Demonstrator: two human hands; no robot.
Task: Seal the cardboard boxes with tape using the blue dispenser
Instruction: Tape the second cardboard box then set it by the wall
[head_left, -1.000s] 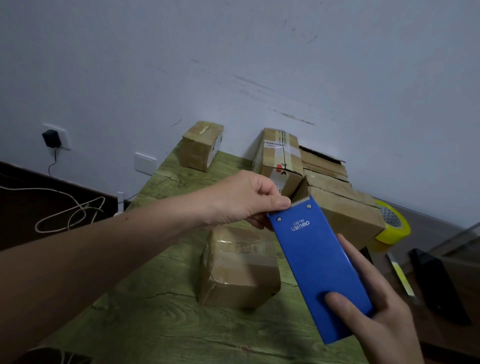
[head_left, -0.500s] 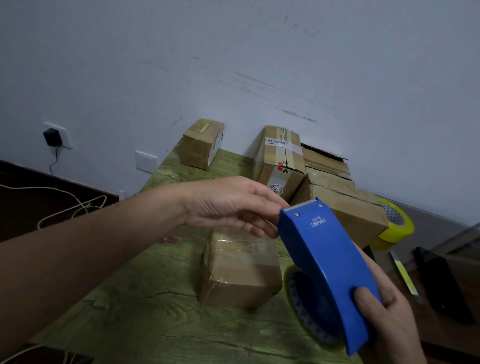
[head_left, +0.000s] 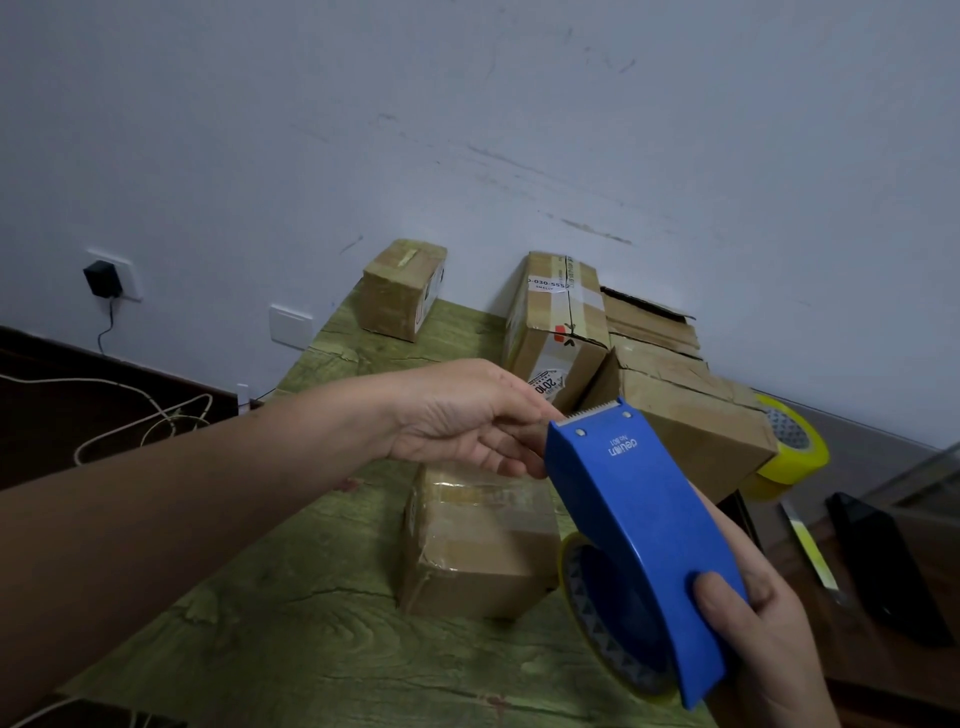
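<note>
1. Change: over the last second the blue plastic tape dispenser has turned from back-on to side-on. Its yellow-edged tape roll now shows beneath the body, and the toothed blade points up and away.
2. Right hand: wrapped round the dispenser's lower end with the thumb on its back, holding it above the near right part of the green wood-grain table.
3. Left hand: it has slipped from the blade's top edge to just under it, with the fingers curled narrow. The tips are hidden behind the blue body, so whether they pinch a tape end cannot be told.
4. Meaning: this is probably the step of freeing the tape end before a strip is laid.
5. Nearest work: a small brown cardboard box wrapped in glossy tape lies below the left hand, just beside the roll.
6. Surroundings: a squat cardboard box and a labelled upright cardboard box stand by the wall. A long cardboard box lies behind the blade, with a spare yellow tape roll at its far end.
7. Obstruction: the long box crowds the dispenser's forward path.
</note>
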